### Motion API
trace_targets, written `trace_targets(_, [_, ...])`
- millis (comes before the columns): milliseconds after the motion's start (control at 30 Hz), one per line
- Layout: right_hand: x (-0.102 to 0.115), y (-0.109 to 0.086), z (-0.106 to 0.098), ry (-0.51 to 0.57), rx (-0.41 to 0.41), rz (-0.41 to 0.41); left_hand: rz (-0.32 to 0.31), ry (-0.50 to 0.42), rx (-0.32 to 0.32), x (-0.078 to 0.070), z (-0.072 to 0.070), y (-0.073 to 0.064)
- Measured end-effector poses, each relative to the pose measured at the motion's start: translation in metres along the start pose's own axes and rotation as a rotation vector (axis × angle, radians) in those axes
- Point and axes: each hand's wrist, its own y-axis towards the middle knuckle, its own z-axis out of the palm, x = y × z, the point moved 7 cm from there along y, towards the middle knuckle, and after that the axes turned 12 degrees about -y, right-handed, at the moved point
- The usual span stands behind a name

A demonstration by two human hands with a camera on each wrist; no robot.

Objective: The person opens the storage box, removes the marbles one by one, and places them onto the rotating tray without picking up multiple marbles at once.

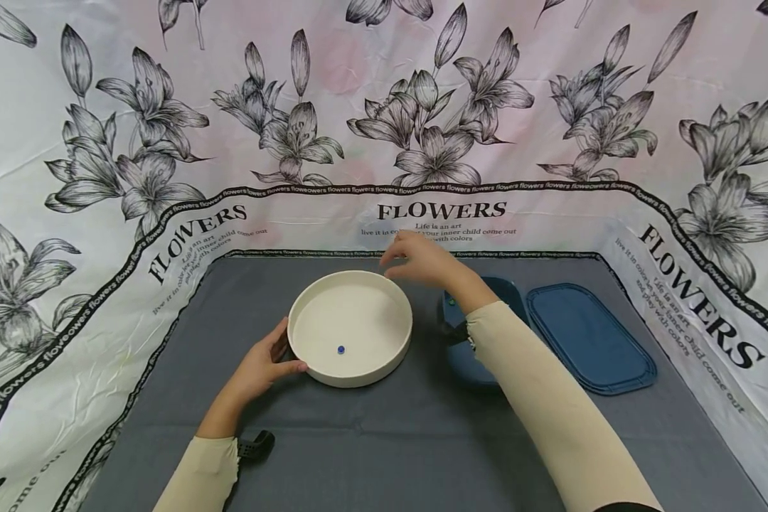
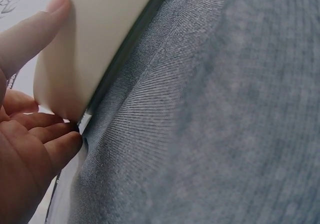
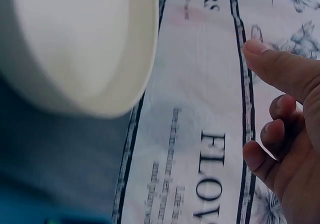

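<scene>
A round cream-coloured tray (image 1: pixel 350 320) with a raised wall rests on the grey cloth. One small blue piece (image 1: pixel 341 350), too small to identify, lies inside it near the front. My left hand (image 1: pixel 262 366) holds the tray's left side. In the left wrist view, the thumb (image 2: pixel 37 34) lies on the tray wall (image 2: pixel 95 44) and the fingertips touch its lower edge. Above the tray's far right rim hovers my right hand (image 1: pixel 422 259), its fingers loosely bent and nothing between them. The right wrist view shows that hand (image 3: pixel 295 119) apart from the tray (image 3: pixel 137 79).
Right of the tray stands a blue container (image 1: pixel 476 368), partly hidden by my right forearm; a bit of green shows inside. A blue lid (image 1: pixel 592 338) lies flat beside it. Behind the grey cloth (image 1: pixel 358 448) hangs a flower-printed sheet (image 1: pixel 320 220).
</scene>
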Motion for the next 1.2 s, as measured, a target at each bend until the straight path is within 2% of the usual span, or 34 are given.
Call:
trace_targets(233, [-0.034,-0.021,-0.007,0.000,-0.031,0.069,0.005,0.003,-0.001,-0.001,0.000,0.000])
trace_targets(400, [-0.050,-0.035,-0.009,0.000,-0.065,0.083,0.008,0.014,0.002,-0.003,0.000,0.000])
trace_targets(567, [-0.067,-0.048,-0.007,0.045,-0.082,0.116,0.014,0.006,-0.004,-0.005,-0.001,-0.001])
trace_targets(867, [-0.110,-0.076,0.014,0.025,-0.053,0.293,0.006,0.000,0.016,-0.001,0.005,-0.001])
trace_targets(1000, [-0.123,-0.080,0.021,0.050,-0.053,0.322,0.016,0.006,0.006,-0.002,0.004,-0.001])
trace_targets(1200, [-0.141,-0.081,0.039,0.022,-0.015,0.357,0.017,0.021,0.006,-0.004,0.001,-0.001])
